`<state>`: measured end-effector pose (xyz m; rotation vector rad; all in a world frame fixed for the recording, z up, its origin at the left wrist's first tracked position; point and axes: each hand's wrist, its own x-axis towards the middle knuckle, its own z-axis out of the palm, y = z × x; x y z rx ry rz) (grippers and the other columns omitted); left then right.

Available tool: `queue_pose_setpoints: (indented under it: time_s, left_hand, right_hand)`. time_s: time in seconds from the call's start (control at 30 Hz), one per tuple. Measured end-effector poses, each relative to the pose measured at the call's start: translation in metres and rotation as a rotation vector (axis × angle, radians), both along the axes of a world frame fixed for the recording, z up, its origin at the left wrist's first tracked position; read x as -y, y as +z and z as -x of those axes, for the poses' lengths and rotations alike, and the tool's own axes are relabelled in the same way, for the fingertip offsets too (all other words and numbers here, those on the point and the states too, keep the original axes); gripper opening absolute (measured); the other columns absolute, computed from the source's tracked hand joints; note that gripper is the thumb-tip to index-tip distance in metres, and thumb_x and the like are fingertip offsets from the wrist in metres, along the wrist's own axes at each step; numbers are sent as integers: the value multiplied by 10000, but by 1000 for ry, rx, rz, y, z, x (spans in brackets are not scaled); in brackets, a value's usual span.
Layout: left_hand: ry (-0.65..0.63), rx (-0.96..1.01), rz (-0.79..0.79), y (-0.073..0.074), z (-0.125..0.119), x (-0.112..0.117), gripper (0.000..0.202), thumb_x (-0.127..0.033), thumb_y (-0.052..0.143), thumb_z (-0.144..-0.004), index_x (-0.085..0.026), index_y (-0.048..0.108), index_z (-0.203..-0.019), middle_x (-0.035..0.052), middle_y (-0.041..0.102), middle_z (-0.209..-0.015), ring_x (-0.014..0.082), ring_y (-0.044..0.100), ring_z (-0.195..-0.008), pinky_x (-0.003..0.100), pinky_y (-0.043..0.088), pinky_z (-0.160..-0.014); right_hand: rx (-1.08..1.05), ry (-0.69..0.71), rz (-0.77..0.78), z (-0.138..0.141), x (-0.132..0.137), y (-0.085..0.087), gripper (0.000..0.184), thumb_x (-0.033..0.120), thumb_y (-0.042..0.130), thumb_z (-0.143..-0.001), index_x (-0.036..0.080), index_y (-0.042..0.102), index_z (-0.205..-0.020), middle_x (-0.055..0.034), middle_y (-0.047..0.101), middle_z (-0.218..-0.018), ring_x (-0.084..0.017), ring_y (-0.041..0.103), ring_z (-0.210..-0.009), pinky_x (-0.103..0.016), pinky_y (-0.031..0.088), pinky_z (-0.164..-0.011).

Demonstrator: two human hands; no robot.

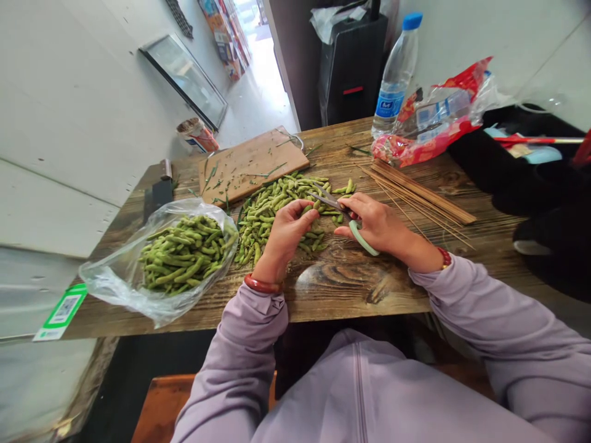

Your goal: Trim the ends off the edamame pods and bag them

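Observation:
My right hand (373,221) is wrapped around the pale green handles of a pair of scissors (364,239), whose blades point left and away from me, toward my other hand. Fingers pinched together, my left hand (290,229) holds a green soybean pod (316,205) close to the blades. Beneath and behind both hands, a loose heap of edamame pods (263,212) spreads over the wooden table (341,289). To the left, a clear plastic bag (115,277) lies with its mouth spread, and many pods (184,252) are piled in it.
A cutting board (258,161) with green scraps lies behind the heap, and a cleaver (158,194) is at its left. Bamboo skewers (420,194), a water bottle (396,80) and red plastic packaging (434,123) occupy the right. A black bag (545,203) sits at the far right.

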<state>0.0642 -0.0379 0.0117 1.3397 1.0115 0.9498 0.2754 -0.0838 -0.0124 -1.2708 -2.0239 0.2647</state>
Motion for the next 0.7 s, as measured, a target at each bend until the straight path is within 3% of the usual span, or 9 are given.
queue_pose_setpoints:
  time_s: [0.17,0.3,0.43,0.7]
  left_hand:
    - [-15,33,-10,0,0,1,253,-333,805,-723,-156,724,-885,-17,639,-730,61,434,-564,196,336,-530]
    - [-53,2,-96,-4,-1,1,250,-336,803,-741,-152,758,-905,25,707,-866,121,573,-759,226,446,-712]
    - [-81,-60,-160,-6,-1,1,236,-324,774,-776,-155,769,-940,48,725,-944,163,608,-881,267,466,-836]
    - [-99,-147,-209,0,-3,5,220,-350,735,-798,-155,754,-900,31,721,-886,150,598,-812,265,457,-788]
  right_hand:
    - [6,48,18,1,0,-2,547,379,803,-803,184,602,-1272,-107,652,-1108,-233,653,-841,-371,542,-748]
    - [7,82,10,2,1,-3,534,393,791,-815,166,597,-1257,-112,645,-1099,-209,636,-786,-363,541,-733]
    - [14,93,11,3,2,-3,521,419,765,-839,147,596,-1249,-121,639,-1092,-203,626,-772,-359,535,-734]
    - [85,73,19,2,3,0,427,452,696,-890,144,626,-1176,-95,635,-985,-207,604,-755,-328,479,-693]
